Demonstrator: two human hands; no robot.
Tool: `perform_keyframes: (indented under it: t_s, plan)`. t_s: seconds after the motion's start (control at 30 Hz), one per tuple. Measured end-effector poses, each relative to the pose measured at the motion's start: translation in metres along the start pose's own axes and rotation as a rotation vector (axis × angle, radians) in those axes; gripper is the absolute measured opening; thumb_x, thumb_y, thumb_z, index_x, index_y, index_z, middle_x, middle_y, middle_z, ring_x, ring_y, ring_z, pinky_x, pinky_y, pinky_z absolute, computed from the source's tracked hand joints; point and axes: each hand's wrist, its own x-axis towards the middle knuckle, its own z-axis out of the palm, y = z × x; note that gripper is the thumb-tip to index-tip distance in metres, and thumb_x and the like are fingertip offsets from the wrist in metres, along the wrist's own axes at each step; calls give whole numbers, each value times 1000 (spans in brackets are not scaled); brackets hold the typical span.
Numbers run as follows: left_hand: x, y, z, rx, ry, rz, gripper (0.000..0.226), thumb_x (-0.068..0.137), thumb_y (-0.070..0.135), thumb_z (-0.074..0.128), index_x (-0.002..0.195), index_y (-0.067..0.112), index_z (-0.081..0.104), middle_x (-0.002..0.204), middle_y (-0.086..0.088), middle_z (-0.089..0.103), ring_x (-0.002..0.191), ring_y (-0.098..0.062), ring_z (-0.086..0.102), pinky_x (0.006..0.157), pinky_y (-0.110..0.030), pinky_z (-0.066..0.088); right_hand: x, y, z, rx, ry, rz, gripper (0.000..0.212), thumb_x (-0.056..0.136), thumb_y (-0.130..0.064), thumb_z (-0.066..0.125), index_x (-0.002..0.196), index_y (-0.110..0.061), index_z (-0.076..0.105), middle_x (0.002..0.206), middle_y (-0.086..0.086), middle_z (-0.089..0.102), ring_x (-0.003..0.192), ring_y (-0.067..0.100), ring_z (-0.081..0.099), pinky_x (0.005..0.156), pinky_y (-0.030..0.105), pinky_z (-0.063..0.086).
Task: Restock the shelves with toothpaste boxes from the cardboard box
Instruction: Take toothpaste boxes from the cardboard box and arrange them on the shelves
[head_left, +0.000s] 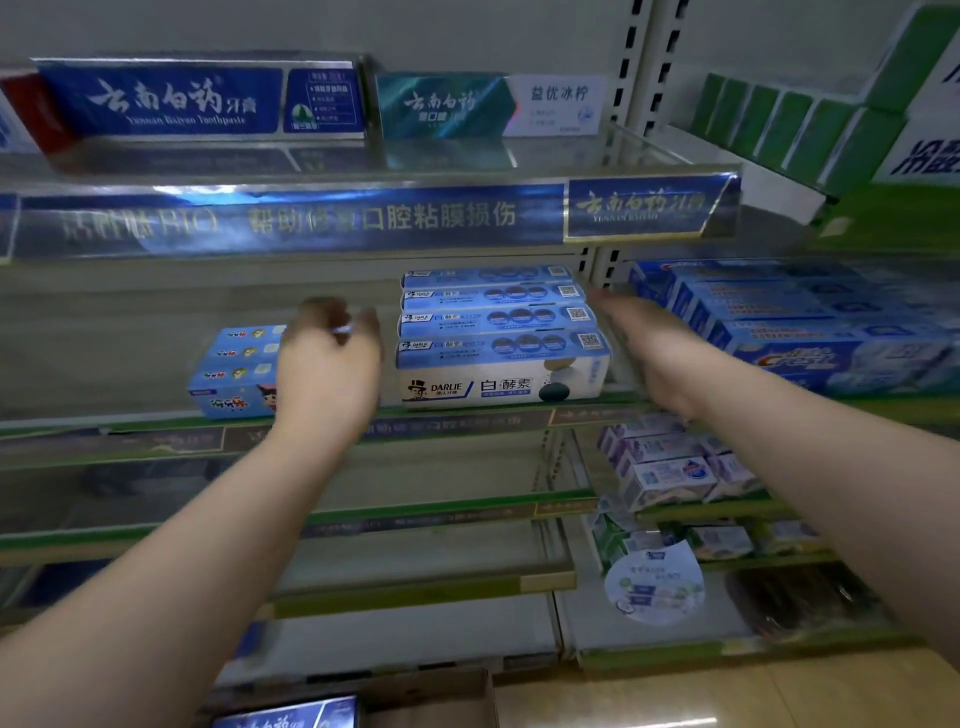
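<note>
A row of several blue-and-white Darlie toothpaste boxes (501, 353) lies on the middle shelf (156, 312). My left hand (330, 364) hovers just left of the row, fingers curled and apart, holding nothing I can make out. My right hand (649, 348) reaches flat along the row's right end, fingers stretched, blurred by motion. Left of my left hand sits a shorter row of small blue children's toothpaste boxes (234, 371). The cardboard box (431, 699) shows at the bottom edge with a dark blue toothpaste box (288, 714) inside.
The top shelf carries a blue Yunnan Baiyao box (161, 98) and a teal one (488, 106). Crest boxes (810, 332) fill the right bay at the same height. Small boxes (670, 467) sit lower right. Green boxes (795, 130) stand upper right. Lower left shelves look bare.
</note>
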Motion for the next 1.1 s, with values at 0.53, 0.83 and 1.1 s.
perform_keyframes:
  t_s: [0.53,0.83,1.1]
  plan:
    - [56,-35,50,-483,-348,-541,137,23,100,30,139,30,48,143,0,50,128,-27,49,108,-50,33,14,-8,18,459,-20,152,92,69,-88,29,130,-25,54,115,8,69,100,30,68,86,53,52]
    - [-19,-12,36,-166,-209,-91,42,98,23,41,140,18,43,115,2,54,112,-20,50,79,-19,29,-42,0,45,155,178,-54,28,94,-30,53,117,-16,51,119,3,58,97,22,54,90,36,42]
    - [-65,-39,12,-249,-157,-212,39,96,17,45,134,11,53,131,-6,59,124,-24,51,107,-33,38,-78,47,86,142,340,31,72,83,-31,62,142,-7,29,146,9,35,128,31,40,107,41,36]
